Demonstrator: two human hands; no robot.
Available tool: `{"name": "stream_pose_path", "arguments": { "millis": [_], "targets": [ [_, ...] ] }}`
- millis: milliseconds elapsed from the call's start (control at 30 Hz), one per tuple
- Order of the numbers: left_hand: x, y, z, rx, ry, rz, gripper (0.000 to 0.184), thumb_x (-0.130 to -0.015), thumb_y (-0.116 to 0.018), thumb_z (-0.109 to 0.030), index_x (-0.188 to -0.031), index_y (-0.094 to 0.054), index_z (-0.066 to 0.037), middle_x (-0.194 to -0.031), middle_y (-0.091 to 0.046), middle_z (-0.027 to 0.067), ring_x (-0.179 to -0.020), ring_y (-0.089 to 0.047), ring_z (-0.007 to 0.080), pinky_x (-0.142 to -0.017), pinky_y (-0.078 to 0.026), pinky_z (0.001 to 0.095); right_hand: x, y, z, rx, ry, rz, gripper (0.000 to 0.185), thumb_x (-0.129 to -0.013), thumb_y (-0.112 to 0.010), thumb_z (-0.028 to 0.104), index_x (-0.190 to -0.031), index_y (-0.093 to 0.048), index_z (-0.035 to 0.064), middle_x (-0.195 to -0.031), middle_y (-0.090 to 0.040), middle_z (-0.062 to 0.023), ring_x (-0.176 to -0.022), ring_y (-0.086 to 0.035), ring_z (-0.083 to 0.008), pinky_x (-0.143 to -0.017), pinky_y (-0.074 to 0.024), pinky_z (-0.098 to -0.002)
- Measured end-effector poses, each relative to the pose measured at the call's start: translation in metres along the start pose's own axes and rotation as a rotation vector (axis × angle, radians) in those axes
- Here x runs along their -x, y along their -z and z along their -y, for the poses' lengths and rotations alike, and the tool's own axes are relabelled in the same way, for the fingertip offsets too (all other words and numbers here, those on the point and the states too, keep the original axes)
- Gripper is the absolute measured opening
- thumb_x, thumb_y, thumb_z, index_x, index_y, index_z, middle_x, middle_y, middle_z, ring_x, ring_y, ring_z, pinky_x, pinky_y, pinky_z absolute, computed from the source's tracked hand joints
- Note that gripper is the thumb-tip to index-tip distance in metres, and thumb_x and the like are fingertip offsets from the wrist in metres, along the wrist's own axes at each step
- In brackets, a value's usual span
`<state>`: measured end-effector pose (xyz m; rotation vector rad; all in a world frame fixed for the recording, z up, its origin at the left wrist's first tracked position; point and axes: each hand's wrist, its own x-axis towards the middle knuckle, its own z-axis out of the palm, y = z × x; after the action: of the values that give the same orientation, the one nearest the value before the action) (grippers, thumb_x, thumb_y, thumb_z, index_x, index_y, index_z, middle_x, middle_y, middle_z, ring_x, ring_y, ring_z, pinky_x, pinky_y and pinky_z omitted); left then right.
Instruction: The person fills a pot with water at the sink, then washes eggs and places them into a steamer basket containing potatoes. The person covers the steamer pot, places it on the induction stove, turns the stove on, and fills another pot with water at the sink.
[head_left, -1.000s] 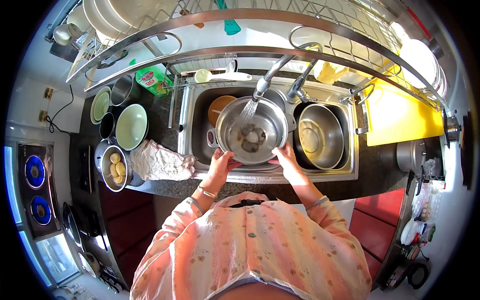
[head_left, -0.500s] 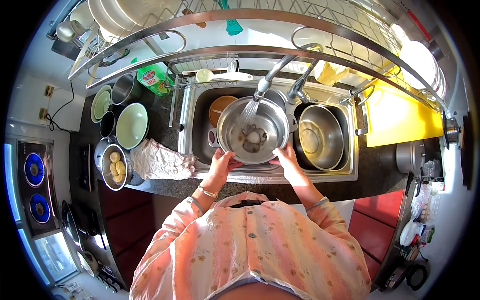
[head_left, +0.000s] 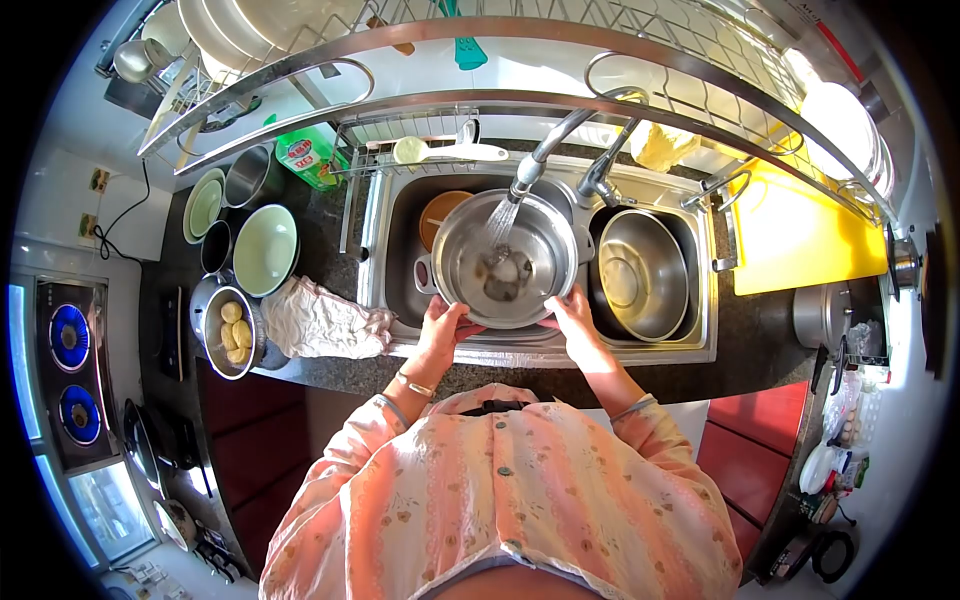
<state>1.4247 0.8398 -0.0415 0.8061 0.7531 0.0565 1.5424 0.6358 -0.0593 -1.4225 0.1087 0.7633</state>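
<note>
Both my hands grip the near rim of a stainless steel pot (head_left: pixel 460 240) over the left sink basin (head_left: pixel 400 215). My left hand (head_left: pixel 443 328) is at its left front, thumb on the rim and fingers underneath. At the right front, my right hand (head_left: pixel 575 318) holds it the same way. Water runs into the pot from the spray head of the faucet (head_left: pixel 528 175). Some water lies in the bottom, with bright reflections. Behind the pot, a brown round item (head_left: pixel 440 212) shows partly in the basin. A large metal bowl (head_left: pixel 660 270) stands tilted in the right basin.
Left of the sink lie a crumpled cloth (head_left: pixel 325 318), a pale green bowl (head_left: pixel 264 250), and a pot of yellowish round pieces (head_left: pixel 236 335). A green bottle (head_left: pixel 310 158) stands behind. A dish rack (head_left: pixel 480 100) spans overhead; a yellow board (head_left: pixel 800 230) is at right.
Almost nothing has moved. Water keeps running into the pot, and the splash pattern and reflections inside it look slightly different.
</note>
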Motion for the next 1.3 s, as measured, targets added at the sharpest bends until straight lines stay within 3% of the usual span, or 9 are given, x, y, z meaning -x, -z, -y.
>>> {"name": "stream_pose_path", "arguments": {
  "millis": [433,700,800,1133,1300],
  "targets": [
    [0.003,-0.01,-0.011,-0.098,-0.103,-0.037,0.027,-0.082,-0.052,-0.003,-0.108,-0.044,-0.003,-0.098,-0.059,0.0091,-0.084,-0.064,0.0212,-0.068,-0.06,0.0362,-0.001,-0.002,0.008,-0.035,0.064,0.003,0.055,-0.079,-0.061,0.011,-0.129,-0.037,0.0037,-0.113,-0.052,-0.009,-0.096,-0.058,-0.0179,-0.07,-0.0566,-0.0317],
    [-0.008,0.005,-0.012,0.018,0.13,0.112,0.033,-0.086,-0.051,-0.009,-0.118,-0.045,-0.007,-0.105,-0.059,0.0076,-0.091,-0.063,0.0211,-0.073,-0.059,0.0388,0.001,-0.002,0.006,-0.054,0.091,-0.007,0.055,-0.081,-0.062,0.01,-0.129,-0.037,0.003,-0.116,-0.051,-0.0098,-0.096,-0.059,-0.0165,-0.068,-0.0572,-0.0304],
    [-0.007,-0.004,-0.012,-0.028,0.118,0.04,0.029,-0.087,-0.051,-0.006,-0.116,-0.05,-0.004,-0.106,-0.061,0.0105,-0.089,-0.066,0.0233,-0.073,-0.059,0.0372,0.002,0.0,0.01,-0.015,0.071,-0.026,0.055,-0.083,-0.063,0.013,-0.13,-0.036,0.0026,-0.119,-0.051,-0.0102,-0.095,-0.06,-0.0158,-0.067,-0.057,-0.0292],
    [-0.007,0.005,-0.003,0.001,0.175,0.054,0.033,-0.085,-0.051,-0.003,-0.118,-0.048,-0.004,-0.104,-0.062,0.013,-0.087,-0.066,0.0253,-0.071,-0.06,0.0372,-0.002,0.007,-0.001,-0.001,0.068,0.027,0.058,-0.085,-0.064,0.014,-0.133,-0.034,0.0025,-0.12,-0.052,-0.0111,-0.094,-0.06,-0.0159,-0.066,-0.0567,-0.0272],
    [-0.001,0.002,-0.005,0.009,0.186,0.005,0.026,-0.084,-0.051,-0.003,-0.11,-0.049,-0.002,-0.097,-0.061,0.0126,-0.081,-0.066,0.0252,-0.068,-0.06,0.0373,0.001,0.007,0.0,0.067,0.036,0.031,0.059,-0.085,-0.065,0.019,-0.134,-0.035,0.0037,-0.118,-0.054,-0.0084,-0.096,-0.058,-0.0136,-0.069,-0.0538,-0.0287]
  ]
}}
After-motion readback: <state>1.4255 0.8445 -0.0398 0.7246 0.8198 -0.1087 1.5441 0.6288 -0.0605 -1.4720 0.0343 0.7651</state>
